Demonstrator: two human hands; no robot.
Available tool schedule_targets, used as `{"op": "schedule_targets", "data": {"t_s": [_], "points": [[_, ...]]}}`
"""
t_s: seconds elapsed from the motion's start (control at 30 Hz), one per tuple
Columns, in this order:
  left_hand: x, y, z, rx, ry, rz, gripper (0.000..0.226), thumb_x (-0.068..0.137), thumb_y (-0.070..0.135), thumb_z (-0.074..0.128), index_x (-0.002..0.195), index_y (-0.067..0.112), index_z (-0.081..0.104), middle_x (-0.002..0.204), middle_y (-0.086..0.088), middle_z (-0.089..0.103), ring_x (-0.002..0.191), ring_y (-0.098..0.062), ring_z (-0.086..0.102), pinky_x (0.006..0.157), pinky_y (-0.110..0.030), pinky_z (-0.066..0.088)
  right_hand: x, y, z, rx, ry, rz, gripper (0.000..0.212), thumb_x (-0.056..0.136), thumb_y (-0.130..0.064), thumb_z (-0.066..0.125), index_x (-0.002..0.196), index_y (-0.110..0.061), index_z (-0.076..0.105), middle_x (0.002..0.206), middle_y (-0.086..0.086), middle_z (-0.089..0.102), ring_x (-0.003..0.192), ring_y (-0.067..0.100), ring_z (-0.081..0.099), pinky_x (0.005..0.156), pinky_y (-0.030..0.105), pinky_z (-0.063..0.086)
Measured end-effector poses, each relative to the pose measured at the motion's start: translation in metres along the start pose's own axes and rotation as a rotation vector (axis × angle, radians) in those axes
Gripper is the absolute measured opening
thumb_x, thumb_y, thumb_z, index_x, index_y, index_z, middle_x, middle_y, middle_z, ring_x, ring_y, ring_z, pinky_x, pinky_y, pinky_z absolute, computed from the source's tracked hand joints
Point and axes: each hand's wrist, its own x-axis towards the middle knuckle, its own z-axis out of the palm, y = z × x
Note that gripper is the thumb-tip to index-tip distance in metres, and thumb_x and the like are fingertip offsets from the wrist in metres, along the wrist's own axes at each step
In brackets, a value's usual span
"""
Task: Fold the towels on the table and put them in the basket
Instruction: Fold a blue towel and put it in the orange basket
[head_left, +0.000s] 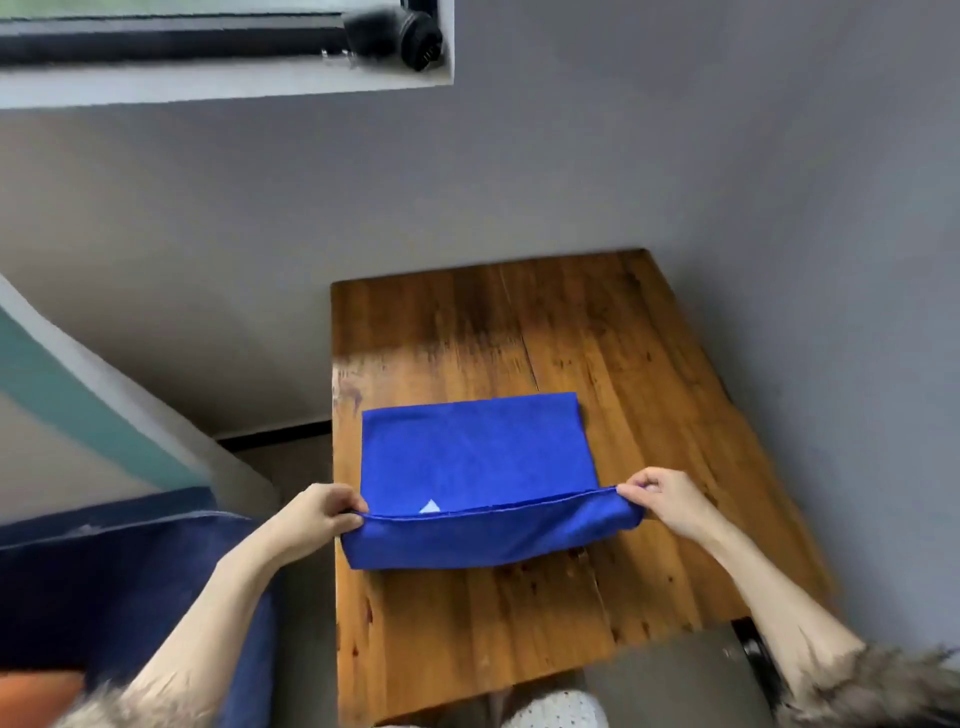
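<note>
A blue towel (475, 457) lies on the wooden table (597, 332), its far part flat and its near part lifted and doubled over. A small white label shows near the raised edge. My left hand (324, 512) pinches the left corner of that raised edge. My right hand (657, 496) pinches the right corner. The edge is stretched taut between both hands, a little above the table. No basket is in view.
The table stands against a grey wall (675, 156). A dark blue upholstered seat (104, 582) sits to the left of the table. A grey flat object (675, 680) lies at the table's near right corner. A window sill (223, 83) is high on the wall.
</note>
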Motion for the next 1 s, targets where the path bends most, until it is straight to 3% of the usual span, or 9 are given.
{"op": "schedule_targets", "data": {"t_s": [0.1, 0.23, 0.33, 0.47, 0.6, 0.7, 0.77, 0.87, 1.0], "points": [[0.008, -0.007, 0.011, -0.18, -0.02, -0.106, 0.017, 0.087, 0.0, 0.06, 0.076, 0.013, 0.063, 0.067, 0.004, 0.062, 0.06, -0.003, 0.055, 0.058, -0.016, 0.049, 0.006, 0.016, 0.006, 0.092, 0.006, 0.076, 0.016, 0.087, -0.005, 0.062, 0.071, -0.006, 0.06, 0.064, 0.008, 0.055, 0.061, 0.015, 0.047, 0.056, 0.021, 0.042], [0.02, -0.007, 0.01, -0.366, 0.103, -0.14, 0.005, 0.086, 0.004, 0.063, 0.084, 0.008, 0.065, 0.074, -0.003, 0.068, 0.063, -0.005, 0.061, 0.062, -0.021, 0.054, 0.026, 0.015, 0.009, 0.239, 0.07, 0.094, 0.012, 0.09, -0.014, 0.06, 0.083, -0.003, 0.061, 0.08, 0.014, 0.059, 0.073, 0.018, 0.051, 0.066, 0.031, 0.045], [0.033, -0.008, 0.006, -0.455, 0.218, -0.118, 0.007, 0.088, 0.005, 0.06, 0.088, 0.009, 0.066, 0.077, 0.0, 0.071, 0.065, -0.002, 0.063, 0.06, -0.016, 0.054, 0.046, 0.003, 0.015, 0.325, 0.109, 0.057, 0.01, 0.091, -0.015, 0.057, 0.083, -0.009, 0.059, 0.079, 0.012, 0.062, 0.071, 0.014, 0.053, 0.06, 0.024, 0.042], [0.059, -0.011, 0.001, -0.435, 0.321, -0.111, 0.013, 0.09, 0.008, 0.059, 0.085, 0.019, 0.066, 0.08, 0.002, 0.07, 0.068, -0.001, 0.061, 0.065, -0.021, 0.052, 0.079, -0.011, 0.025, 0.347, 0.157, 0.011, 0.013, 0.091, -0.016, 0.057, 0.079, -0.014, 0.059, 0.077, 0.005, 0.064, 0.067, 0.01, 0.056, 0.06, 0.021, 0.043], [0.089, -0.015, 0.0, -0.419, 0.362, -0.116, 0.018, 0.09, 0.01, 0.059, 0.081, 0.024, 0.066, 0.074, 0.006, 0.067, 0.056, 0.004, 0.057, 0.053, -0.011, 0.046, 0.113, -0.014, 0.033, 0.317, 0.198, -0.003, 0.013, 0.091, -0.021, 0.059, 0.081, -0.013, 0.06, 0.073, 0.002, 0.063, 0.062, 0.004, 0.055, 0.054, 0.014, 0.043], [0.106, -0.021, 0.0, -0.417, 0.415, -0.123, 0.018, 0.089, 0.011, 0.059, 0.08, 0.026, 0.065, 0.073, 0.006, 0.065, 0.053, 0.005, 0.055, 0.047, -0.007, 0.042, 0.133, -0.012, 0.039, 0.281, 0.247, -0.031, 0.014, 0.09, -0.022, 0.06, 0.078, -0.016, 0.059, 0.073, 0.002, 0.06, 0.064, 0.007, 0.053, 0.057, 0.017, 0.042], [0.113, -0.024, 0.001, -0.41, 0.44, -0.129, 0.018, 0.09, 0.013, 0.059, 0.08, 0.028, 0.064, 0.077, 0.006, 0.065, 0.057, 0.003, 0.056, 0.049, -0.007, 0.042, 0.142, -0.009, 0.045, 0.227, 0.287, -0.059, 0.013, 0.09, -0.024, 0.061, 0.079, -0.015, 0.059, 0.074, 0.003, 0.059, 0.066, 0.008, 0.051, 0.058, 0.018, 0.04], [0.124, -0.028, 0.002, -0.392, 0.466, -0.122, 0.018, 0.09, 0.015, 0.059, 0.081, 0.029, 0.062, 0.081, 0.005, 0.065, 0.068, -0.002, 0.057, 0.061, -0.015, 0.046, 0.154, -0.008, 0.054, 0.192, 0.38, -0.086, 0.013, 0.089, -0.024, 0.061, 0.085, -0.013, 0.058, 0.072, -0.004, 0.056, 0.064, 0.004, 0.049, 0.054, 0.008, 0.038], [0.139, -0.028, 0.0, -0.269, 0.531, -0.132, 0.014, 0.089, 0.017, 0.058, 0.082, 0.028, 0.062, 0.078, 0.007, 0.063, 0.061, 0.002, 0.054, 0.053, -0.011, 0.042, 0.169, -0.009, 0.062, 0.141, 0.444, -0.09, 0.01, 0.09, -0.022, 0.059, 0.09, -0.012, 0.055, 0.076, -0.004, 0.054, 0.065, 0.004, 0.048, 0.056, 0.007, 0.036]]}}
